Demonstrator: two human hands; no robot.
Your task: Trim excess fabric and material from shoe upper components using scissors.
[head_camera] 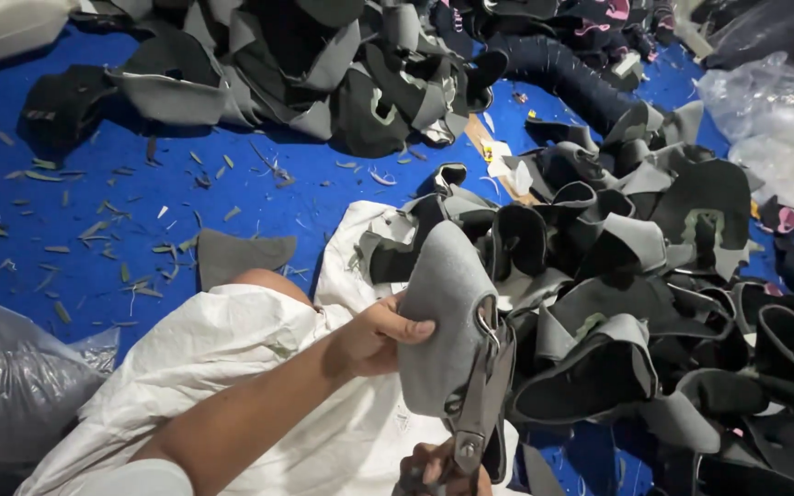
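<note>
My left hand [380, 336] grips a grey shoe upper [441, 317] by its left edge and holds it upright over my lap. My right hand [438, 470] shows only partly at the bottom edge and is closed on the handles of metal scissors [482, 390]. The scissor blades lie along the right edge of the grey upper. A white sack cloth [232, 367] covers my lap under both hands.
A heap of grey and black shoe uppers [654, 303] lies to the right. Another heap [323, 73] sits at the top. The blue floor [94, 220] is strewn with small trimmings. Clear plastic bags lie at the left [11, 377] and the upper right [774, 119].
</note>
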